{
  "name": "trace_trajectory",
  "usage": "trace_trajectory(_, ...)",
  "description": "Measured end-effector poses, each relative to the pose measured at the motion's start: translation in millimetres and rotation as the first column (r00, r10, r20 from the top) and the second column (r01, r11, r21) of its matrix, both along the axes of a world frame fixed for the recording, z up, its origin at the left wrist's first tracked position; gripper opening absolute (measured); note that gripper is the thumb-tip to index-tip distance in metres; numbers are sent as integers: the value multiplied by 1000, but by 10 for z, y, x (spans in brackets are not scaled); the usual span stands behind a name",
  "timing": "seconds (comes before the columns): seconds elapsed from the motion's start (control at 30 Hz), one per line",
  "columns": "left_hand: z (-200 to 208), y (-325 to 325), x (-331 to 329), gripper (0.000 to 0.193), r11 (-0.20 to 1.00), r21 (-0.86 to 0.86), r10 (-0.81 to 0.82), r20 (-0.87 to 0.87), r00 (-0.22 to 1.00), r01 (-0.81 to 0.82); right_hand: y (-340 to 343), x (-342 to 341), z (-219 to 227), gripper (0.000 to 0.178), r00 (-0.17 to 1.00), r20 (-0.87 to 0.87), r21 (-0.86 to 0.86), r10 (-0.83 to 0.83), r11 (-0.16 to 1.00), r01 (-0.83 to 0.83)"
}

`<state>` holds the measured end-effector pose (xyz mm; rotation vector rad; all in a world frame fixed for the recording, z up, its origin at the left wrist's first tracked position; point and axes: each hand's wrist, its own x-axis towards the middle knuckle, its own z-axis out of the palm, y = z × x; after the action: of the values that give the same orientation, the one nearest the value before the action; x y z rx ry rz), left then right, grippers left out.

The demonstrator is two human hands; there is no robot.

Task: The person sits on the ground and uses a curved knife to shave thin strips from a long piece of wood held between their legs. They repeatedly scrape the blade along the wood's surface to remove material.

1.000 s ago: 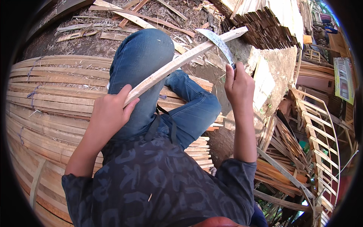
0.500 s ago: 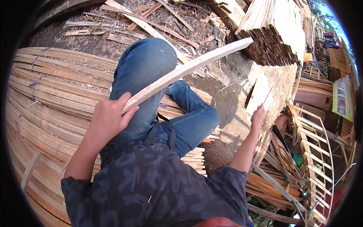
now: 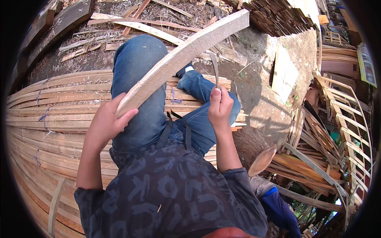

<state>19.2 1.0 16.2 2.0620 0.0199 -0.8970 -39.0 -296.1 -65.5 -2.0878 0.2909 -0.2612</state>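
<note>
My left hand [image 3: 108, 121] is closed around the near end of a long, rough-sawn wooden strip [image 3: 184, 51]. The strip slants up across my raised knee, its far end pointing to the upper right. In my right hand [image 3: 220, 106], fingers wrapped round, is a knife whose narrow dark blade [image 3: 214, 65] stands up from the fist. Its handle is hidden by my fingers. The blade is close to the strip's lower right side; whether they touch I cannot tell.
Bundled wooden strips [image 3: 63, 103] lie under and left of my legs. Offcuts and shavings [image 3: 139, 25] litter the ground ahead. A plank stack [image 3: 274, 18] stands far right, with a slatted wooden frame [image 3: 347, 123] nearer. Blue and grey cloth [image 3: 278, 202] shows at lower right.
The right hand with the knife has swung in from the far right to beside the strip. The strip is raised nearer the view. Blue and grey cloth has appeared at lower right.
</note>
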Motion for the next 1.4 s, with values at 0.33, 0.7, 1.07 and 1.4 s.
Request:
trace_trajectory(0.33,-124,24,-98,40,998,-1,-53,233,971,55,-134,778,576,31,972,-16,-716,236,675,-176)
trace_trajectory(0.7,-93,47,-3,34,992,-9,-123,224,967,128,-1045,1047,419,43,999,31,-708,-11,705,30)
trace_trajectory(1.07,-83,108,-33,34,977,134,-203,334,920,167,572,-192,-437,49,930,-364,671,57,708,219)
trace_trajectory(1.4,-91,-14,-215,31,945,299,-264,452,852,135,132,212,562,30,986,-92,-293,140,942,-161)
